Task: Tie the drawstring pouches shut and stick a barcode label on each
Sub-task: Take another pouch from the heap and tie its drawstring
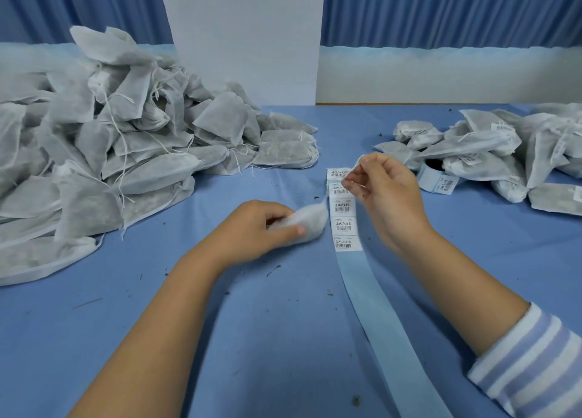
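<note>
Pouch [311,220] half hidden in curled fingers [288,230] of left hand [263,225], blurred drawstring [324,196] pinched by right hand [389,192] fingers

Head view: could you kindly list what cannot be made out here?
All in the head view:
- Pouch in left hand: motion-blurred, fingers cover it; knot unclear.
- Drawstring pinched by right hand: too thin to trace.
- Label strip: print too small.
- Label roll: half hidden by labelled pouches.
- Unlabelled pile: cut by left edge.
</note>
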Motion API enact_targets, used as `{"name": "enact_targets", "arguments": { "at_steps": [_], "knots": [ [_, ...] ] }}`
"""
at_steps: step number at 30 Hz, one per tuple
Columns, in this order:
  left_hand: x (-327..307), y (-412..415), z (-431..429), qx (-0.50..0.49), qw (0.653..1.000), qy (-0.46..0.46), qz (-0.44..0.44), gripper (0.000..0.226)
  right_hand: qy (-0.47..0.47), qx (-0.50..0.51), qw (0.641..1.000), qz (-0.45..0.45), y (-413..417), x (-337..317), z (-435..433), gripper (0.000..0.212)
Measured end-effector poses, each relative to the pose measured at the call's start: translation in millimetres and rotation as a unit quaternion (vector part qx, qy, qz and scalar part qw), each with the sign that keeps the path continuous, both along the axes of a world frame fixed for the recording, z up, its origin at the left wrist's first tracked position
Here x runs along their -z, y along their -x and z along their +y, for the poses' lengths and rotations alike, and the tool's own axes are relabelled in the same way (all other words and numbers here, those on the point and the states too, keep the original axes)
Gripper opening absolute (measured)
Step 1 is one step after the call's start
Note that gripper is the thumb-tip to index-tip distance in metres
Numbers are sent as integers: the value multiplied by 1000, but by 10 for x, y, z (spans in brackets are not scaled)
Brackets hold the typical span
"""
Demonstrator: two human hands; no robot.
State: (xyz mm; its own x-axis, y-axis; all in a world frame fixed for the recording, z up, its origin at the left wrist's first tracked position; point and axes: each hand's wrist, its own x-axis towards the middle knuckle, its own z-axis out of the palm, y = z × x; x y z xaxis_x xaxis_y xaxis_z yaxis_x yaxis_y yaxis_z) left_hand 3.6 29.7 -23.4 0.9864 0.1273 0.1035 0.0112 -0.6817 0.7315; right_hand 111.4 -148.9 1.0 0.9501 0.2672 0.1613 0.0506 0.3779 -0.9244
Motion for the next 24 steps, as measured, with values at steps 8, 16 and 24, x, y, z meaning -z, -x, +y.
{"name": "enact_targets", "arguments": {
  "at_steps": [8,16,24],
  "knots": [
    [-63,-140,-134,-227,949,209,-65,33,165,-34,941,-294,238,138,60,15],
    [-46,-152,-273,-251,894,370,-26,31,333,-72,822,-457,249,324,88,4],
    [-54,-98,-263,-108,890,443,-18,19,342,-69,844,-408,150,327,67,9]
  ]
}}
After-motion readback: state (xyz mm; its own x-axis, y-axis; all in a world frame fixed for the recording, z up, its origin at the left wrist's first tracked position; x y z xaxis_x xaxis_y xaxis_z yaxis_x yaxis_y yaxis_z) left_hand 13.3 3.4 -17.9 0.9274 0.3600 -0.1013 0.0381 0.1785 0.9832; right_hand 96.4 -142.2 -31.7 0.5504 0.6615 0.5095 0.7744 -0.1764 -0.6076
